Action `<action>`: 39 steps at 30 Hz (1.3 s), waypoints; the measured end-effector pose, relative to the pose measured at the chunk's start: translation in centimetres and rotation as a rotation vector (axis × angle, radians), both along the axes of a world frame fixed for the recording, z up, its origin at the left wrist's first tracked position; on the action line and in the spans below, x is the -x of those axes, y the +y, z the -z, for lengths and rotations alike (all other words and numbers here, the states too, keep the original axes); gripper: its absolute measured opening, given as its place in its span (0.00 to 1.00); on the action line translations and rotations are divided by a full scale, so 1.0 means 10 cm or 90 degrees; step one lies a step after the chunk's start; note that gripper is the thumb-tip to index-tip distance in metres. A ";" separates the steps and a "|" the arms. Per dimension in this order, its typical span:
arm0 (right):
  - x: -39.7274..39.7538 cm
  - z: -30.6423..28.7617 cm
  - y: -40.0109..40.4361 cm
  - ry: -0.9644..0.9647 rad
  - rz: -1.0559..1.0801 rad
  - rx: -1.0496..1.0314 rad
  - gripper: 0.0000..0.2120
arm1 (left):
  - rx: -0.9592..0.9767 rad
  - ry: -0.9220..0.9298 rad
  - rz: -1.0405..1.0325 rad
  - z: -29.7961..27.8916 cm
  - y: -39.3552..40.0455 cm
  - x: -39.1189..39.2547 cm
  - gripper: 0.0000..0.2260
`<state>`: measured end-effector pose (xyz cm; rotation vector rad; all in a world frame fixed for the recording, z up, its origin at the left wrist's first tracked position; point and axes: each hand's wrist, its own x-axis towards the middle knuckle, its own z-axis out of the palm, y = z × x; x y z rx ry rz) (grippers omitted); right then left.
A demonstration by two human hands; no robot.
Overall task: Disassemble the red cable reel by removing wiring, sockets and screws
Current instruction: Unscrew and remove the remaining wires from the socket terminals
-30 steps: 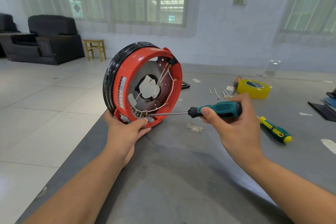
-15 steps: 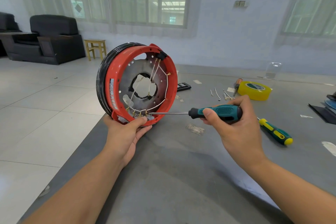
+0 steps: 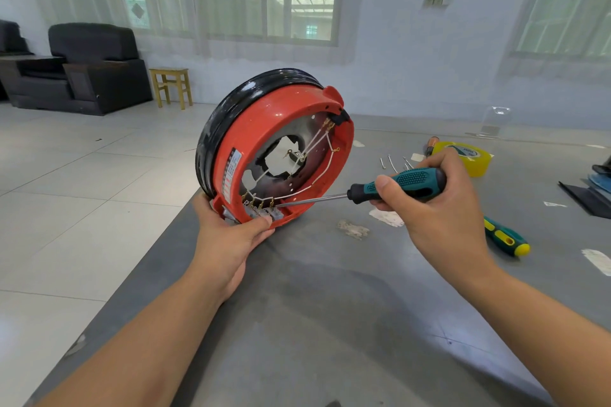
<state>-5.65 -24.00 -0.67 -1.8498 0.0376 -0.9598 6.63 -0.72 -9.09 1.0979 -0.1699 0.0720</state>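
Grey tabletop [image 3: 330, 324] in a bright tiled room: the red cable reel [image 3: 274, 149] stands on edge at its near-left corner, open side showing white wiring [image 3: 317, 175]. At the reel's 6 o'clock the left hand [image 3: 228, 241] grips the rim, fingers curled under and thumb against the terminal block [image 3: 267, 213]. From 3 o'clock, the right hand [image 3: 439, 208] is clamped on a teal screwdriver [image 3: 396, 185], its tip at the terminals. Loosening terminal screws appears underway; the next move calls for steady turning, then freeing each wire. Beyond lie loose screws [image 3: 393, 162], yellow tape [image 3: 466, 155] and a second screwdriver [image 3: 506, 238].
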 end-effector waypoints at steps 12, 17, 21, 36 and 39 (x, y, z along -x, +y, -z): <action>0.05 0.07 0.11 -0.032 0.068 0.073 0.20 | -0.016 0.025 -0.034 -0.04 -0.01 0.02 0.35; 0.07 0.08 0.13 -0.042 0.082 0.102 0.20 | -0.024 0.028 -0.031 -0.04 -0.01 0.04 0.35; 0.09 0.08 0.15 -0.041 0.074 0.112 0.20 | -0.023 0.031 -0.030 -0.05 -0.01 0.04 0.35; 0.11 0.27 0.23 -0.094 -0.018 0.097 0.18 | 0.076 0.099 -0.012 -0.09 0.05 -0.02 0.32; 0.10 0.29 0.23 -0.098 -0.023 0.107 0.18 | 0.061 0.103 -0.003 -0.10 0.05 0.00 0.31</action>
